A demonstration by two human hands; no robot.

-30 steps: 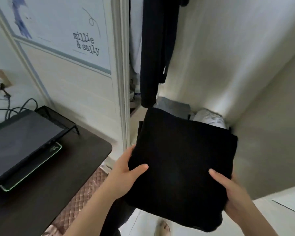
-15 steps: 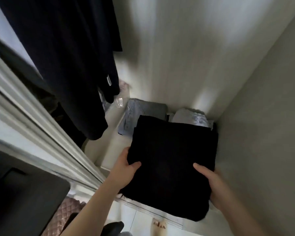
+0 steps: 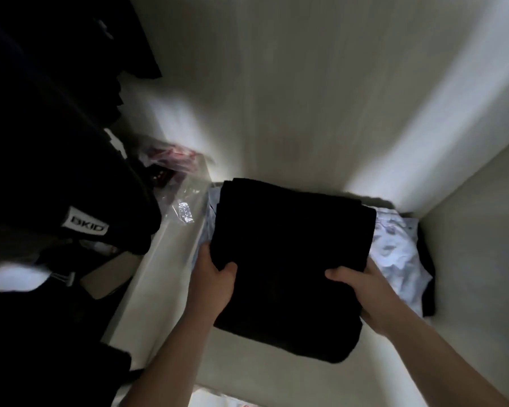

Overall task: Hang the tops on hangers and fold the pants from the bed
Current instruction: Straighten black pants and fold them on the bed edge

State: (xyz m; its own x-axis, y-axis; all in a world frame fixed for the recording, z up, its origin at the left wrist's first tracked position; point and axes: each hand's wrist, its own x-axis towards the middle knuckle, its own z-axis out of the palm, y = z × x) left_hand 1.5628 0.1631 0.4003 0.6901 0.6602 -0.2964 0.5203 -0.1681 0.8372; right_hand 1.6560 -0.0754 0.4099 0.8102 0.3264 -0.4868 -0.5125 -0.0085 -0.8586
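You hold the folded black pants (image 3: 288, 259), a soft, thick, square bundle, low inside the wardrobe. Your left hand (image 3: 213, 286) grips its near left edge and your right hand (image 3: 365, 292) its near right edge, thumbs on top, fingers hidden beneath. Its folds are lost in the dark. A crumpled white printed cloth (image 3: 394, 254) lies just right. Whether the bundle rests on anything is unclear. At left, dark hanging garments (image 3: 56, 171) blur, beside a crinkled clear plastic bag (image 3: 185, 201).

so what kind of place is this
Most likely the inside of a wardrobe: dark garments hang at the left, folded pale clothes lie at the bottom between pale panel walls, and folded black pants are held over them.
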